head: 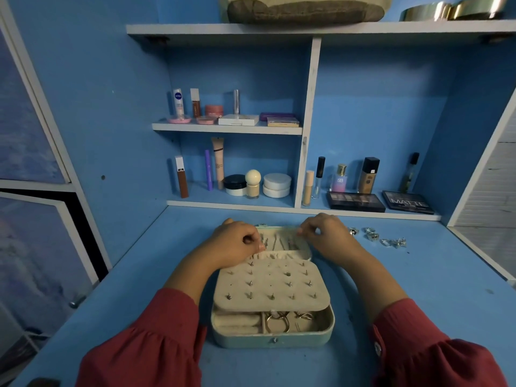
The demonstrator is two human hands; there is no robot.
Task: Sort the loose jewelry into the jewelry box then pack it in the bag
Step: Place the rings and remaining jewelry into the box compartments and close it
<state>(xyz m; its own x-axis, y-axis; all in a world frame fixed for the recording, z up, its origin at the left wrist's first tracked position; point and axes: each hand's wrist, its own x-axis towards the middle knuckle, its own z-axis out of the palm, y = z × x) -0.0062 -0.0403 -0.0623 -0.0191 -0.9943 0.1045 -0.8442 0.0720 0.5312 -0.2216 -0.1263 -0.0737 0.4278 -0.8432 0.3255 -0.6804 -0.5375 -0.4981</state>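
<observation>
The jewelry box (272,300) lies open at mid bench (167,238), both the left hand (237,241) and right hand (324,233) curled over its lid pocket pinching something small, probably a light, snag-prone chain best held by its ends.

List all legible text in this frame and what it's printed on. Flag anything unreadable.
"NIVEA": round blue logo on the white tube, upper small shelf.
"SB": on the pink-purple perfume bottle, lower right shelf.
"MATTE": lid of the dark palette, far right of that shelf.
Unreadable, too small or blurred: the small print under "MATTE", and labels on the brown tube, beige tube, foundation bottle and flat boxes.
</observation>
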